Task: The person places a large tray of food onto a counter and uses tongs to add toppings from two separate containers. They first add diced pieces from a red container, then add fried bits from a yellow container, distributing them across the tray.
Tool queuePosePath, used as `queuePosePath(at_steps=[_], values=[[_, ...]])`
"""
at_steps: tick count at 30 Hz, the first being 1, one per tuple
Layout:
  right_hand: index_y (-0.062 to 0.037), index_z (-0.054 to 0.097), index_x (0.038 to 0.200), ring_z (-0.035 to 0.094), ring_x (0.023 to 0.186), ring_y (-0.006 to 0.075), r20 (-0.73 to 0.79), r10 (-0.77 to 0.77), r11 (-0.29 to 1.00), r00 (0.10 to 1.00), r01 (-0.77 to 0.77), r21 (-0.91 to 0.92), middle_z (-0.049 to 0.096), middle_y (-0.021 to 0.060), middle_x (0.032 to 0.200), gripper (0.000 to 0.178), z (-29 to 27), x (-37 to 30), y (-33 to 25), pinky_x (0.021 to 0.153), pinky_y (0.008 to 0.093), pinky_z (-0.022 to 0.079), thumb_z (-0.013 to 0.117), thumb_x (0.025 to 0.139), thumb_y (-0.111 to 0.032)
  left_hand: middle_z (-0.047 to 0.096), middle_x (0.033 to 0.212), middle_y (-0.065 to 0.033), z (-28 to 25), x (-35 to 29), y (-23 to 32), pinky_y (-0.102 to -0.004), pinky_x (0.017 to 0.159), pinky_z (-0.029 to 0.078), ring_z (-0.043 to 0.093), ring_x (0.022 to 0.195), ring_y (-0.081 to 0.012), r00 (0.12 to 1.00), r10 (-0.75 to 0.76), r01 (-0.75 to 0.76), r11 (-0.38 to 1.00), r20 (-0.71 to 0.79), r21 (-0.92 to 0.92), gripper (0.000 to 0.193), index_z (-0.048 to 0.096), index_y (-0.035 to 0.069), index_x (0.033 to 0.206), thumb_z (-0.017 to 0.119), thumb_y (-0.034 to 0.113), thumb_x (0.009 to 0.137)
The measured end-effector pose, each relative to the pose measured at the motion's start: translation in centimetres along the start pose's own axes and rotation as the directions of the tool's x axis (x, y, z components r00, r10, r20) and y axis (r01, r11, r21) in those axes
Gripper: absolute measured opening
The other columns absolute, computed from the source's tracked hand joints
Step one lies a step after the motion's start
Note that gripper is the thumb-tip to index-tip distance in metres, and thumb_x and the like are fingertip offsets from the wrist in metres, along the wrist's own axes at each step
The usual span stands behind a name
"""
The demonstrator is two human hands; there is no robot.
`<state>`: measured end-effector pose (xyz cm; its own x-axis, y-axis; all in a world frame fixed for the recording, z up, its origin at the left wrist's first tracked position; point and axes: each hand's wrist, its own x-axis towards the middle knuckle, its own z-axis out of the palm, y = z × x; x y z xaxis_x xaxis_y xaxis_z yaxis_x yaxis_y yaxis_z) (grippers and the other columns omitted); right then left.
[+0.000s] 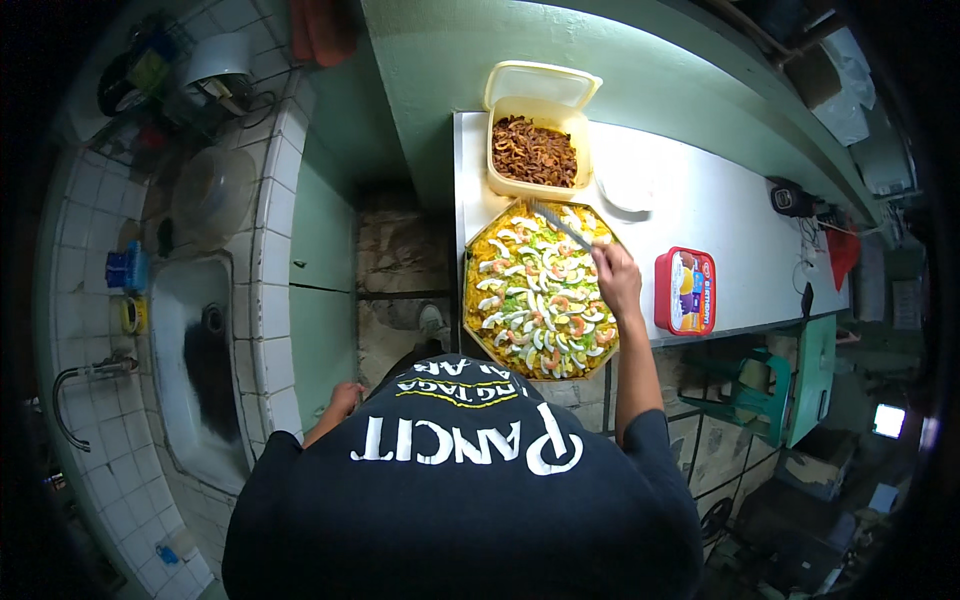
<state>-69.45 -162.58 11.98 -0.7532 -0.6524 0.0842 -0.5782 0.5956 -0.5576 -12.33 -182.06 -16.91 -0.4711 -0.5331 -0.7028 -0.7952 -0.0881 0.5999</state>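
Green walls [540,45] enclose a narrow kitchen, seen from above. A white desk [725,220] extends rightward along the wall; at far left is a tiled counter with a white sink [172,325] and a curved faucet [95,367], and at right a green chair [745,395]. Stone-like tiles [385,240] cover the visible floor. Octagonal tray [494,354], at the near left end of the desk: yellow noodles topped with egg slices, shrimp and greens. Long grey utensil [565,228], above the tray's upper part: its long axis runs diagonally, the free end pointing up and left toward a cream container [535,191] of brown strips [534,152], whose lid [545,83] stands raised behind. Right hand [618,277]: fingers closed around the utensil's lower right end. Left hand [345,399]: beside the torso, near the green cabinet front [322,335]; whether its fingers are open or closed cannot be told. Red tub [686,290]: on the desk, right of the right hand.
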Motion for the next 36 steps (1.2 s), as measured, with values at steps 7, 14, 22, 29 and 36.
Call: queuePosePath(at_steps=[7,14,22,29,36], values=[[-0.0098,0.065,0.097,0.063,0.077,0.0307,0.006,-0.097,0.993,0.995,0.098,-0.071,0.064,0.0098,0.087,0.017,2.7,-3.7,2.1,0.068,0.0389,0.049,0.057,0.09,-0.023,0.046,0.059,-0.0013,-1.3,4.4,4.2,-0.0367,0.045,0.051,0.047,0.05,-0.0134,0.999,0.038,-0.038,0.999,0.018,0.004,0.021,0.067,0.011,0.095,0.053,0.024,0.088],[-0.0104,0.068,0.097,0.064,0.075,0.0313,-0.054,0.001,0.996,0.999,0.004,0.094,0.063,0.0129,0.08,0.02,1.0,0.0,1.1,0.067,0.0412,0.049,0.054,0.091,-0.025,0.044,0.059,0.0017,-0.6,3.3,12.6,-0.0337,0.046,0.053,0.046,0.05,-0.0098,0.983,-0.184,0.184,0.954,0.02,-0.235,0.021,0.066,0.011,0.098,0.053,0.025,0.09],[-0.0086,0.065,0.094,0.062,0.089,0.0383,-0.065,0.027,0.925,0.998,-0.05,-0.376,0.065,0.0144,0.096,0.028,2.0,12.5,-1.4,0.079,0.0485,0.048,0.048,0.093,-0.031,0.042,0.058,0.0009,-1.1,3.7,6.2,-0.0362,0.046,0.052,0.042,0.049,-0.011,0.999,-0.046,0.047,0.978,0.01,-0.202,0.022,0.066,0.01,0.099,0.053,0.026,0.09],[-0.009,0.065,0.095,0.062,0.092,0.0385,0.013,0.053,0.908,0.998,-0.043,-0.417,0.065,0.0165,0.1,0.03,3.2,14.6,-1.4,0.08,0.0497,0.048,0.047,0.093,-0.033,0.043,0.06,0.0006,-1.2,2.7,5.7,-0.0374,0.048,0.052,0.042,0.05,-0.0123,0.983,-0.183,0.173,0.958,-0.022,-0.228,0.024,0.066,0.01,0.098,0.052,0.027,0.09],[-0.013,0.068,0.102,0.063,0.091,0.0359,-0.124,0.122,0.981,0.985,-0.139,-0.136,0.068,0.0162,0.091,0.031,-0.1,10.4,-0.4,0.079,0.0442,0.048,0.049,0.092,-0.036,0.044,0.061,0.0004,-0.8,4.7,3.7,-0.034,0.045,0.05,0.044,0.052,-0.0121,0.999,0.052,-0.051,0.997,0.003,-0.063,0.023,0.067,0.01,0.096,0.052,0.027,0.089]])
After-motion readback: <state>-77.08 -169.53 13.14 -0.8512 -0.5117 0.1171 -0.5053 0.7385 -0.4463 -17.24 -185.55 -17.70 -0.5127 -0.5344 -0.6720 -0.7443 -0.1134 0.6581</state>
